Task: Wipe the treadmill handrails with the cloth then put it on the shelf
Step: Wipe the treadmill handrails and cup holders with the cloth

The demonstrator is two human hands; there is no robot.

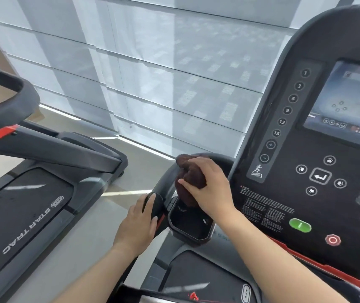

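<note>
The black curved left handrail [163, 182] of the treadmill loops up from centre frame toward the console. A dark brown cloth [188, 171] is bunched in my right hand [209, 189], which presses it against the inner side of the rail, just above an open cup holder [188, 226]. My left hand [139, 221] wraps around the lower end of the same rail, fingers curled over it. The part of the rail beneath the cloth is hidden. No shelf is in view.
The treadmill console [318, 162] with number buttons, screen, green and red buttons fills the right. A second Star Trac treadmill [32, 206] stands to the left across a strip of floor. Window blinds [163, 73] run across the back.
</note>
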